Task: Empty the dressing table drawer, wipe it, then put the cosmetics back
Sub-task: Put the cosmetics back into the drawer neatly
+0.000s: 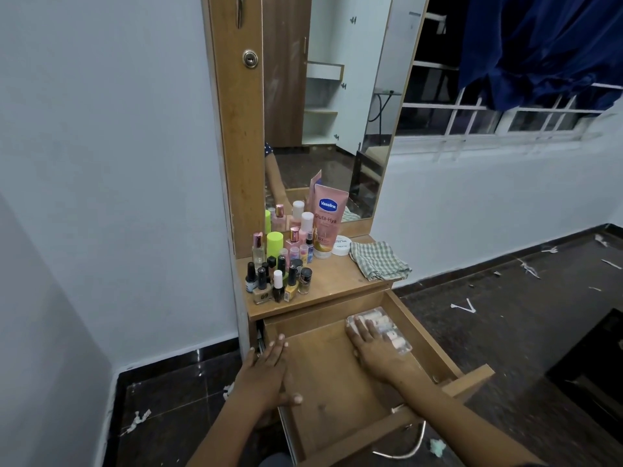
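Two hands show in the lower half of the frame: the left hand (269, 372) at lower centre-left and the right hand (371, 348) at lower centre. One open drawer (323, 392) fills the lower centre, and it holds one clear plastic case (387, 328). At the centre of the frame stands one pink Vaseline tube (328, 220), one white round jar (340, 246) just right of it, and one checked cloth (377, 261) further right. One crowded cluster of small bottles (279, 264) sits left of centre; they overlap too much for an exact count, roughly fifteen or more. One mirror (330, 106) rises at upper centre. One blue curtain (546, 45) hangs at upper right.
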A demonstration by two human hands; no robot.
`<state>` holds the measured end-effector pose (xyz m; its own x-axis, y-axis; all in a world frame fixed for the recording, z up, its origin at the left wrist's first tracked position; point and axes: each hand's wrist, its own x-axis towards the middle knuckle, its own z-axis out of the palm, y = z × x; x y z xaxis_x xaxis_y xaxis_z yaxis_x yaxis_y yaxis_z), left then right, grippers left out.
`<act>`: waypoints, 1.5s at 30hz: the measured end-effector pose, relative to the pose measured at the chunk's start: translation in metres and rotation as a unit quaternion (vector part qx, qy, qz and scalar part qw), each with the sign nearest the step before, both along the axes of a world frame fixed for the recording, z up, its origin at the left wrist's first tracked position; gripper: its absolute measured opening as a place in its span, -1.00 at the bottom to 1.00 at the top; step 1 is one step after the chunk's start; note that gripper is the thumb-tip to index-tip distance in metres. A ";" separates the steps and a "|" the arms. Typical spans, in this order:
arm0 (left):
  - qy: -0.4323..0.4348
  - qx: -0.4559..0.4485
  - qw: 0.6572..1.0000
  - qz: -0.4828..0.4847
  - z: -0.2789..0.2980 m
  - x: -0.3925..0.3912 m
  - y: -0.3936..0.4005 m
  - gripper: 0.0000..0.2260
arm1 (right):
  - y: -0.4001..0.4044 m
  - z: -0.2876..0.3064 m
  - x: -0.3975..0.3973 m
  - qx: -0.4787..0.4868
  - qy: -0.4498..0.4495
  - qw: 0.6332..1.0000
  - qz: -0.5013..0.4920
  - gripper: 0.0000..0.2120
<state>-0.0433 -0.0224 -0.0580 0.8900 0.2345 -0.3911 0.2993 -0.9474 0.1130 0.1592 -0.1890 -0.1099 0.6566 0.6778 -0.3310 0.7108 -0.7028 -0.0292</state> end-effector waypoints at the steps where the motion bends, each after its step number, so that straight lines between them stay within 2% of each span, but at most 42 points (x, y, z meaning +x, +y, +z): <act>1: 0.002 0.000 1.000 -0.001 0.000 0.000 0.000 -0.13 | 0.001 0.001 -0.001 0.008 -0.005 1.000 0.006 -0.41; 5: -0.001 0.000 1.000 -0.002 0.002 0.000 0.000 -0.13 | 0.006 0.006 -0.004 0.080 -0.035 0.993 0.073 -0.44; 8: -0.003 0.003 1.000 -0.001 0.003 -0.001 0.001 -0.13 | 0.014 0.010 -0.011 0.176 -0.038 0.976 0.125 -0.67; 14: -0.004 0.001 1.000 0.005 0.008 -0.001 -0.002 -0.14 | 0.030 0.017 -0.035 0.294 -0.057 0.940 0.165 -0.53; 25: -0.001 0.022 1.000 0.002 0.010 0.004 -0.001 -0.10 | 0.043 0.014 -0.036 0.381 -0.073 0.911 0.142 -0.57; 29: 0.007 0.034 0.999 -0.004 0.014 0.012 0.001 -0.05 | 0.043 0.020 -0.034 0.438 -0.111 0.885 0.114 -0.61; 34: 0.003 0.042 0.999 0.000 0.013 0.022 0.001 -0.03 | 0.047 0.047 -0.011 0.545 -0.172 0.821 0.002 -0.73; 37: 0.010 0.024 1.000 0.017 0.006 0.024 0.004 0.00 | 0.062 0.066 0.007 0.577 -0.191 0.792 -0.046 -0.82; 45: 0.047 0.000 0.999 0.019 0.011 0.024 0.005 0.01 | 0.114 0.116 0.043 0.625 -0.134 0.760 -0.118 -0.72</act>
<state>-0.0193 -0.0170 -0.0467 0.8396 0.2674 -0.4728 0.3443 -0.9352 0.0825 0.2024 -0.0746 0.0060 0.7398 0.2056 0.6406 0.6665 -0.3542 -0.6560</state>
